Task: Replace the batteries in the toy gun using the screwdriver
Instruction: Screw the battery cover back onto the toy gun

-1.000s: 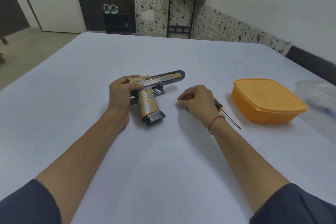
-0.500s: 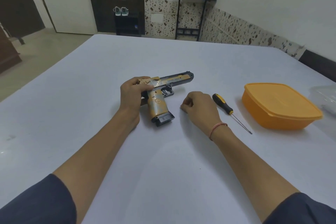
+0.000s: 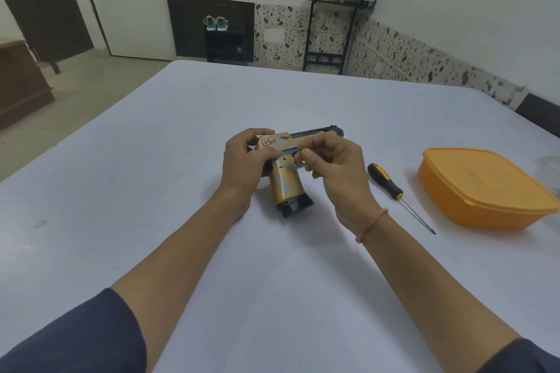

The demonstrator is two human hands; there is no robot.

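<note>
I have the gun [image 3: 288, 172] in both hands over the middle of the table [image 3: 151, 160], barrel pointing far and to the right, the black base of the grip resting on or just above the cloth; I cannot tell which. My left hand [image 3: 245, 160] is wrapped around the rear of the slide, by the hammer. My right hand [image 3: 336, 166] pinches the frame around the trigger guard, thumb on the near face and fingers curled over the top. Whether something small sits between those fingertips is hidden from me.

The screwdriver [image 3: 394, 190] lies on the table just right of my right wrist, untouched, black-and-yellow handle far, tip near. Beyond it to the right sits the orange box [image 3: 485, 190] with its lid on.

I judge the gun to be hollow plastic: light, stiff, smooth enough to twist in a loose hold. The fat grip and the flat slide sides are the safe places to bear on; the hammer and trigger look thin, so I would keep pressure off them. Any cover screw will be small and easy to lose on the pale cloth.
</note>
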